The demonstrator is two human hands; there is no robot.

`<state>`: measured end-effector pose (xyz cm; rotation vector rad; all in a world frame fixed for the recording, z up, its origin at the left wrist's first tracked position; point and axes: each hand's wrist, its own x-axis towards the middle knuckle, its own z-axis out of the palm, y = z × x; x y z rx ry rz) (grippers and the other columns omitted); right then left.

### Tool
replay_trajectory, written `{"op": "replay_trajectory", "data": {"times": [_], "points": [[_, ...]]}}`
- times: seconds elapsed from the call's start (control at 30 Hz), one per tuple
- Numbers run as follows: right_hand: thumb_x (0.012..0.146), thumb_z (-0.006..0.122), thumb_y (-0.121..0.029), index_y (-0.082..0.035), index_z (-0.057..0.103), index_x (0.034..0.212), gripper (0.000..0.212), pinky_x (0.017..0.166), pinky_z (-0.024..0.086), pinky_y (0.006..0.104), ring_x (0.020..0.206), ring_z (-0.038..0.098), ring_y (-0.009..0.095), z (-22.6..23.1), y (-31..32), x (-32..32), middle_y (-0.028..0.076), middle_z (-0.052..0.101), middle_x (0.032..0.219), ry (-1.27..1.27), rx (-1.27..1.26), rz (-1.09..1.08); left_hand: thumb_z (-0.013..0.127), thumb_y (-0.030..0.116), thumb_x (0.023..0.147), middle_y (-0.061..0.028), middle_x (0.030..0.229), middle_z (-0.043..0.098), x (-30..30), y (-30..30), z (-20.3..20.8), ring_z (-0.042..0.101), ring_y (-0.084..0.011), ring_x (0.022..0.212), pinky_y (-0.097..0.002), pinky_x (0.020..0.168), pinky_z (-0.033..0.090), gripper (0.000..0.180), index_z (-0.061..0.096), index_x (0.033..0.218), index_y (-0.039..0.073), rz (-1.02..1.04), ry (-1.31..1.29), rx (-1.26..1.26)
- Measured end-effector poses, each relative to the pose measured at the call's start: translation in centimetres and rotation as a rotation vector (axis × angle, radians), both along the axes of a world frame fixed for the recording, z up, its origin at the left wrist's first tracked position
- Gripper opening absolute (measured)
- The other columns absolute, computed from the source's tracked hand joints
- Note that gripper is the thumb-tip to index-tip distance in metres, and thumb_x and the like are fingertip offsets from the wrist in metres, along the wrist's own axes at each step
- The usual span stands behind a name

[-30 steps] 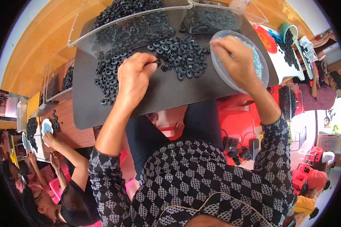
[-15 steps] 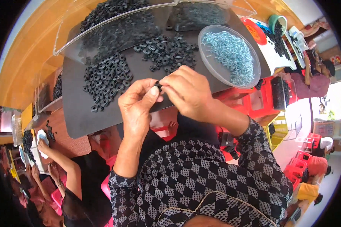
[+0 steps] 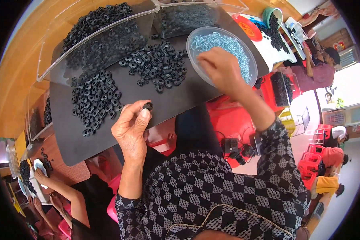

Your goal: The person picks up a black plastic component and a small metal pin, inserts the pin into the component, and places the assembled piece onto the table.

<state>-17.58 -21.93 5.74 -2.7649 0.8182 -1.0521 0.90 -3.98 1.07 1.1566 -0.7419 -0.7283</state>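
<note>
The left hand (image 3: pixel 131 133) is raised, thumb and forefinger clamped on a black plastic part (image 3: pixel 148 106) by the table (image 3: pixel 176 105) edge. The right hand (image 3: pixel 226 72) arches over a round clear tub (image 3: pixel 191 55), fingers curled; whether they pinch anything, I can't tell.

I am standing in what seems to be a workshop, where small parts are handled in large quantity. On the dark desk (image 3: pixel 188 98), black plastic parts (image 3: pixel 94 98) lie in loose heaps, more of them lie in a clear bin (image 3: pixel 150 22), and a round tub (image 3: pixel 193 60) contains many bluish pieces (image 3: pixel 228 42). Similar black heaps are on the brown desk (image 3: pixel 70 170) at the left and the white desk (image 3: pixel 264 51) at the right. Several people (image 3: pixel 314 78) are spread around the room, and red plastic stools (image 3: pixel 309 165) stand at the far right.
</note>
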Motion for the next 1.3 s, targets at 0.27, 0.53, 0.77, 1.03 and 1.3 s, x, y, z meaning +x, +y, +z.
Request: {"op": "replay_trajectory", "data": {"times": [0.27, 0.53, 0.77, 1.03, 1.3], "points": [[0.074, 0.061, -0.007, -0.007, 0.065, 0.082, 0.009, 0.064, 0.047, 0.0395, 0.075, 0.058, 0.03, -2.6, -5.1, -1.6, 0.011, 0.057, 0.073, 0.293, -0.088, -0.019, 0.068, 0.006, 0.081, 0.0016, 0.082, 0.054, 0.1, -0.2, 0.0, 0.045, -0.0045, 0.066, -0.0173, 0.056, 0.035, 0.017, 0.068, 0.096, -0.001, -0.046, -0.041, 0.025], [0.072, 0.057, -0.005, -0.005, 0.057, 0.077, 0.005, 0.065, 0.046, 0.0418, 0.071, 0.054, 0.033, -1.9, -3.9, -1.1, 0.014, 0.053, 0.069, 0.309, -0.229, 0.065, 0.067, 0.005, 0.081, -0.0024, 0.084, 0.058, 0.3, 0.0, -0.8, 0.054, -0.0084, 0.07, -0.0192, 0.064, 0.043, 0.017, 0.067, 0.097, -0.002, -0.076, 0.052, -0.008], [0.075, 0.061, -0.006, -0.004, 0.055, 0.084, 0.011, 0.066, 0.046, 0.0406, 0.077, 0.057, 0.033, 1.8, 0.5, 0.7, 0.013, 0.058, 0.078, 0.113, 0.063, 0.081, 0.065, 0.003, 0.083, -0.0046, 0.086, 0.064, 0.5, -0.2, -0.6, 0.058, -0.009, 0.073, -0.0202, 0.067, 0.048, 0.017, 0.065, 0.099, -0.002, -0.139, 0.204, -0.004], [0.073, 0.063, -0.001, -0.004, 0.055, 0.083, 0.013, 0.064, 0.045, 0.0395, 0.076, 0.056, 0.031, 2.9, 6.0, 5.0, 0.011, 0.056, 0.077, 0.056, 0.276, 0.378, 0.066, 0.003, 0.082, -0.0053, 0.085, 0.064, 0.0, -0.2, -0.2, 0.059, -0.0098, 0.072, -0.0209, 0.067, 0.048, 0.017, 0.063, 0.098, -0.003, -0.102, 0.258, -0.034], [0.071, 0.062, 0.001, -0.004, 0.056, 0.084, 0.015, 0.061, 0.044, 0.0375, 0.073, 0.053, 0.029, 2.0, 6.9, 6.1, 0.01, 0.054, 0.077, 0.127, 0.132, 0.455, 0.065, 0.002, 0.083, -0.0018, 0.082, 0.062, -0.3, 0.2, 0.0, 0.055, -0.0067, 0.071, -0.0193, 0.067, 0.046, 0.016, 0.063, 0.098, -0.003, -0.099, 0.255, 0.018]]}}
